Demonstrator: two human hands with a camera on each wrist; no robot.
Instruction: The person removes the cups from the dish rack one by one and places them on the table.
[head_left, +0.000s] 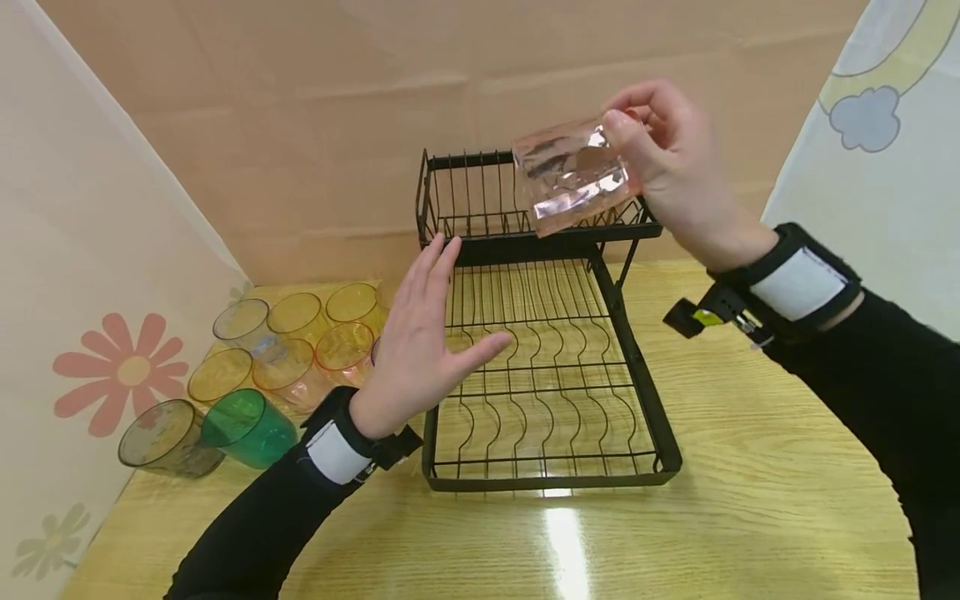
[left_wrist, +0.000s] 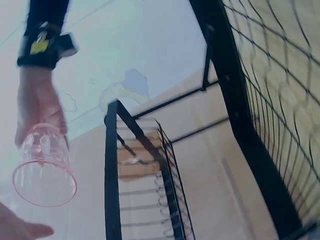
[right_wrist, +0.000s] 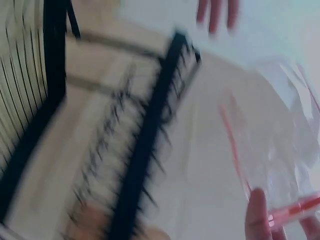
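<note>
My right hand [head_left: 678, 171] grips a clear pink drinking glass [head_left: 573, 179] by its base end, with the thumb on the near side. The glass lies tilted on its side, its mouth toward the left, and overlaps the upper rack tier in the head view. In the left wrist view the pink rim of the glass [left_wrist: 45, 184] points toward my left hand. My left hand [head_left: 420, 350] is raised over the left side of the black dish rack [head_left: 551, 482], fingers straight, thumb spread, holding nothing. The right wrist view shows the glass [right_wrist: 272, 135] close up, partly cut off.
Several coloured glasses stand grouped left of the rack, among them a green glass [head_left: 251, 429] and a grey glass [head_left: 168, 437]; my left hand hides some. The rack's raised upper tier [head_left: 540, 246] is at the back. Wooden table [head_left: 772, 500] extends in front and right.
</note>
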